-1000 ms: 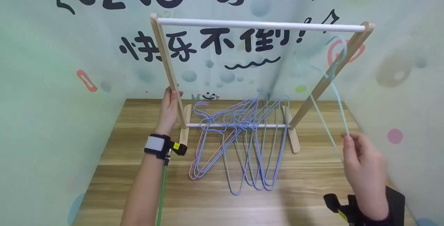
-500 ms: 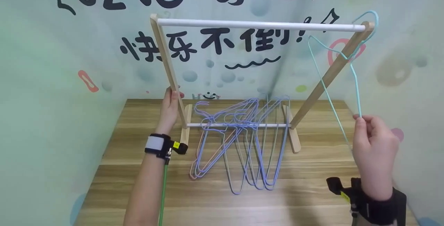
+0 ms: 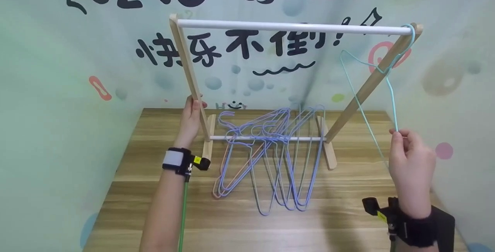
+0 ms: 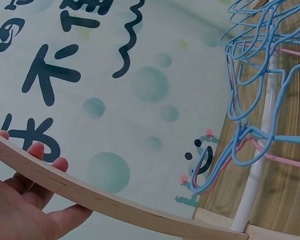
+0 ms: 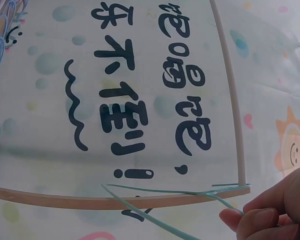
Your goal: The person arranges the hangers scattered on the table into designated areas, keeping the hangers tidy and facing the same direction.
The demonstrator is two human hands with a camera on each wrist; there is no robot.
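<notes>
Fingers (image 3: pixel 398 134) pinch one teal hanger (image 3: pixel 391 89); one rack (image 3: pixel 294 28).

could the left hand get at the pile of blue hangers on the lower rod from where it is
Probably yes. The left hand grips the rack's left post, and the blue hangers hang on the lower rod just to its right with nothing between; it would have to release the post first.

Head view looks down at rack (image 3: pixel 294 28), wrist views close, facing wall

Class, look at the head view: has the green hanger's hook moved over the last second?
Yes. The green hanger rose; its hook, earlier below the top rail, now sits on its right end.
</notes>
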